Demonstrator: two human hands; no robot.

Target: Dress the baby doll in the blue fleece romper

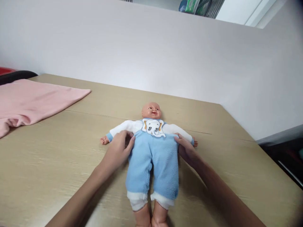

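Face-up doll (151, 111) on tabletop (59, 164), blue romper (155, 157) fully on; L hand (118, 149) & R hand (187, 150) clasp its sides, fingers curled; pink cloth (30, 101) lies apart.

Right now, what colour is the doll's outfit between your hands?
The outfit is light blue with white sleeves; head view shows it best.

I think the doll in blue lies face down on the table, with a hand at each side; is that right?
No: the head view shows the doll face up on the table, with the left hand and right hand at its sides.
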